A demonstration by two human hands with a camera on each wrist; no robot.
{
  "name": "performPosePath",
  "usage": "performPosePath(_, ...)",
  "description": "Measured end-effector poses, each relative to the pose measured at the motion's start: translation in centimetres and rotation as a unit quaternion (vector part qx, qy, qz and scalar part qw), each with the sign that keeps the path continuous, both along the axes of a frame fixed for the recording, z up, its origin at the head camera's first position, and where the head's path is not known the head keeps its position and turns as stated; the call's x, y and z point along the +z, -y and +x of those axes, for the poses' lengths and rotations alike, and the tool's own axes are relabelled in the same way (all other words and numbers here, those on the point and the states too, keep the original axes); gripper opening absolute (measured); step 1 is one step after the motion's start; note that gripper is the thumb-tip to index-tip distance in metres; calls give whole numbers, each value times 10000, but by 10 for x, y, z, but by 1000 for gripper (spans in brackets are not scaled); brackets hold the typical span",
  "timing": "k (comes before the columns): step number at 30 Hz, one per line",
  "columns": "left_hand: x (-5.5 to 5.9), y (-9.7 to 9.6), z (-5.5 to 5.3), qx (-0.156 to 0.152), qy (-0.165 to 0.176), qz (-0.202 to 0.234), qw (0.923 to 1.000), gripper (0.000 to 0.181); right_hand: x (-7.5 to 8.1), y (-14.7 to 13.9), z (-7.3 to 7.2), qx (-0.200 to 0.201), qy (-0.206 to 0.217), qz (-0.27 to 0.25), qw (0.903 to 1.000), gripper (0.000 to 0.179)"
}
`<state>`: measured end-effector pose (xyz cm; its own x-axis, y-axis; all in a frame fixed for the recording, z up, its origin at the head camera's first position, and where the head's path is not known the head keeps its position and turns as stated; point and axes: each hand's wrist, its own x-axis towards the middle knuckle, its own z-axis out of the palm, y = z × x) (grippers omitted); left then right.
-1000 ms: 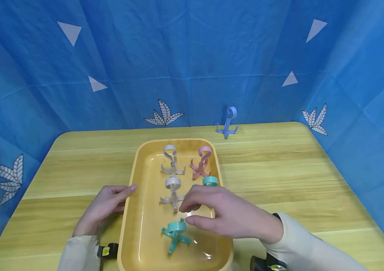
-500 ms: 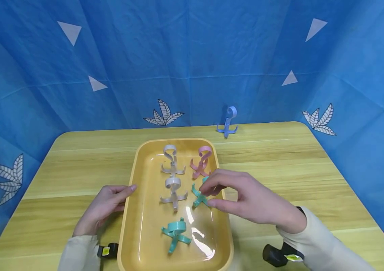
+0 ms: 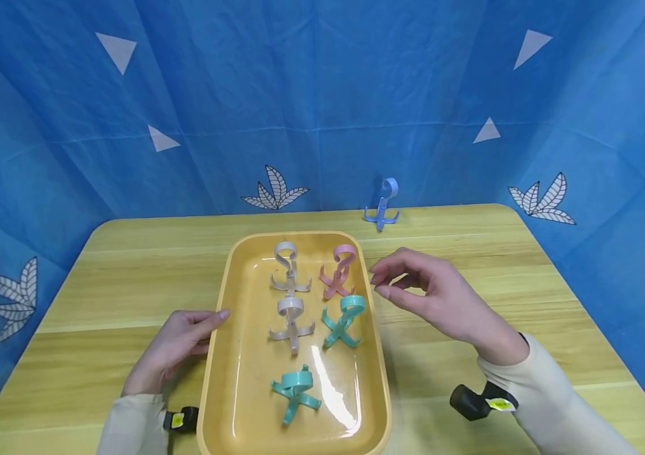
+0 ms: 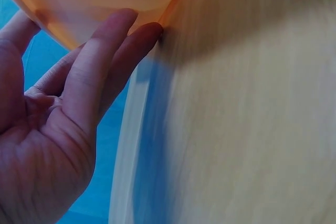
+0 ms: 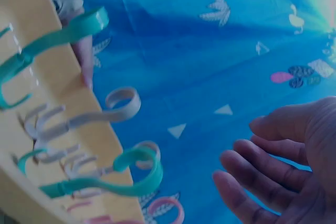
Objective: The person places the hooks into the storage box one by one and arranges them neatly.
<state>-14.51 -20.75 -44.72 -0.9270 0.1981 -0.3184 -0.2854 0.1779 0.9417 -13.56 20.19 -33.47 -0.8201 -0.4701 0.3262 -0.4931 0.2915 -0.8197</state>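
Observation:
A yellow tray point(image 3: 254, 404) lies on the table, and my left hand point(image 3: 171, 347) holds its left rim, thumb over the edge. In the left wrist view, the fingers point(image 4: 86, 80) rest against the tray's outer wall. Inside are two white claw hooks point(image 3: 291, 325) in a column, a pink claw hook point(image 3: 337, 278) at the back right, a green claw hook point(image 3: 342, 325) below it and another green claw hook point(image 3: 296, 395) nearer the front. Just right of the tray hovers my right hand point(image 3: 436, 294), its fingers loosely bent around nothing; the right wrist view shows its bare palm.
A blue claw hook point(image 3: 382, 208) stands near the back edge of the wooden table point(image 3: 504, 303). Blue cloth point(image 3: 317, 82) with white triangles and leaf prints hangs behind the table and along both sides.
My right hand has moved right and slightly back, from over the tray to beyond its right rim, uncovering the right-hand green claw hook. The left hand and the tray stay put.

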Motion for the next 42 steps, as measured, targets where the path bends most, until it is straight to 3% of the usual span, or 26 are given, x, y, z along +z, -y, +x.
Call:
performPosePath(14,1,-3,1,66,-85,-91,9999,54,-7,-7,-11,-744,215,265,9966,15)
performPosePath(21,1,-4,0,96,-59,-13,9999,56,-11,-13,-21,-1366,443,-148,9895,24)
performPosePath(33,0,-3,2,195,-128,-345,9991,55,-23,-23,-61,-2006,504,-224,9781,33)
performPosePath(42,0,-4,0,211,-84,-214,9995,55,-30,-24,-87,-2322,645,-347,9699,41)
